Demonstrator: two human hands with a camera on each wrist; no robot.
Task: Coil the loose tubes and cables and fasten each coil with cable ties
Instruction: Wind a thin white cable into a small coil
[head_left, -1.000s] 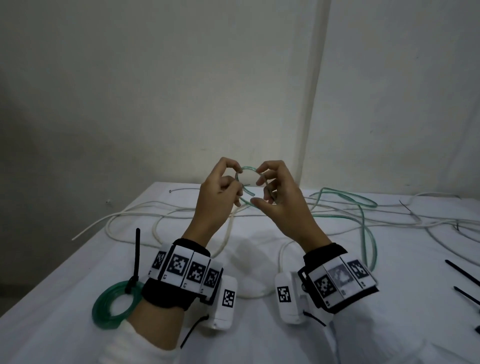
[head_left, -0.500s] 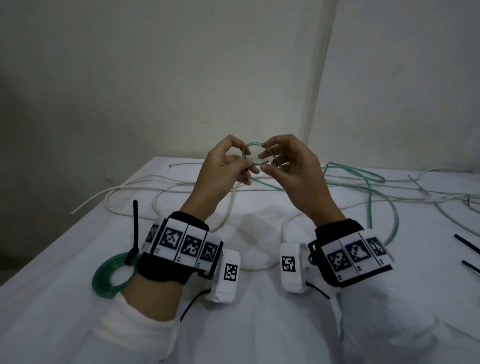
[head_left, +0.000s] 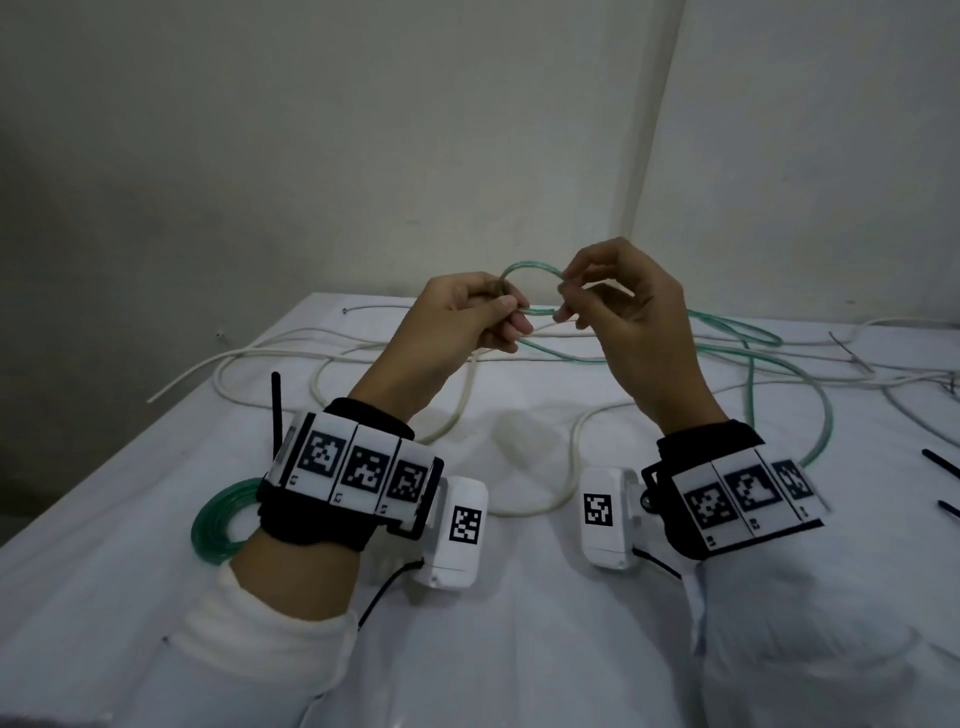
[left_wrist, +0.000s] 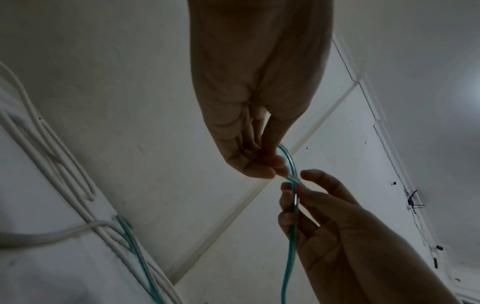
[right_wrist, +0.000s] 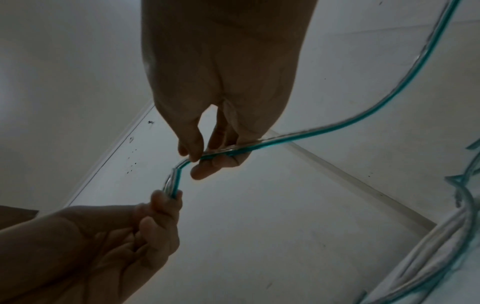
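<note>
Left hand (head_left: 457, 322): raised at centre frame in the head view, thumb and curled fingers pinching the green tube (head_left: 530, 270) at the left foot of a small loop.
Right hand (head_left: 628, 317): level with the left and just right of it, thumb and forefinger pinching the loop's right side, the other fingers loosely spread.
Tube loop: a small arch standing between the two hands, its crown toward the top of the frame; the lower strand runs roughly level from one pinch to the other.
Tube tail: from the hands it leads right and down across the table (head_left: 519, 649), lying in long bends along the right half of the frame, its long axis mostly left to right.
Left wrist view: the left hand (left_wrist: 249, 123) hangs from the top, the right hand (left_wrist: 337, 226) comes in from the lower right; here the tube (left_wrist: 289, 257) shows as a near-vertical line dropping to the bottom edge, and the loop is not seen as a loop.
Right wrist view: the right hand (right_wrist: 221, 98) at top, the left hand (right_wrist: 116, 242) at lower left; the tube (right_wrist: 337, 127) sweeps up to the upper right corner, a run the head view hides behind the hand.
Far left, head view: a tied green coil (head_left: 218, 525) with a black tie (head_left: 277, 410) standing up from it, partly behind the left wristband.
White cables (head_left: 311, 374): loose on the table beyond the hands, left to centre.
Far right edge: black ties (head_left: 940, 462) lying on the table.
</note>
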